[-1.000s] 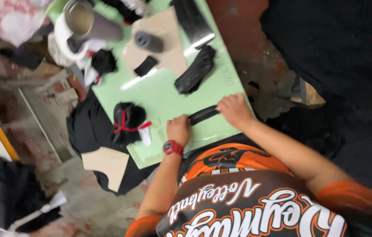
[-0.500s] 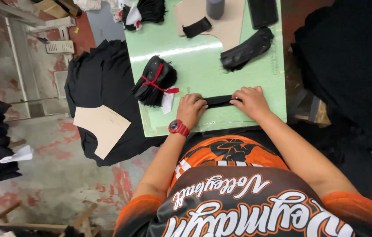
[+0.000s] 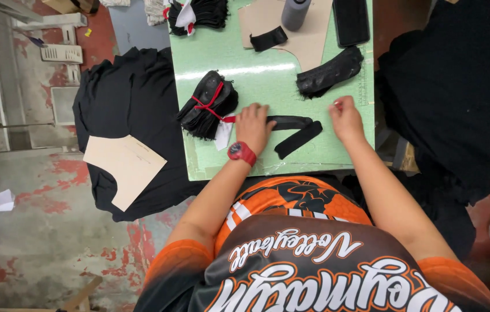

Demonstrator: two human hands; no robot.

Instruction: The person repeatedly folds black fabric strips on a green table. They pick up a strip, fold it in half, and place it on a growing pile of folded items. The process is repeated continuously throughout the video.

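Nearest the camera, an orange and black jersey is worn by the person, and both bare forearms are stretched forward over the near edge of the green counter (image 3: 227, 63). A red wristwatch (image 3: 241, 152) is worn on the left wrist. The left hand (image 3: 253, 125) is laid flat on one end of a black fabric strip (image 3: 290, 122), its fingers held together and pressed down on the cloth. A second black strip (image 3: 298, 139) lies just beside the first, angled toward the near edge and overlapping it at the far end. The right hand (image 3: 346, 117) is held just past the right end of the strips, its fingers curled in loosely; whether anything is pinched between them cannot be told.

Just left of the left hand, a bundle of black pieces (image 3: 207, 105) tied with a red string is seen, with a white tag hanging from it. Farther back, a rolled black piece (image 3: 330, 71) lies toward the counter's right edge. Beyond it, a tan cardboard pattern (image 3: 291, 32) carries a small black strip (image 3: 268, 39) and a grey cylinder (image 3: 294, 13).

Left of the counter, black cloth (image 3: 129, 104) is draped, with another tan pattern (image 3: 123, 167) laid on it.
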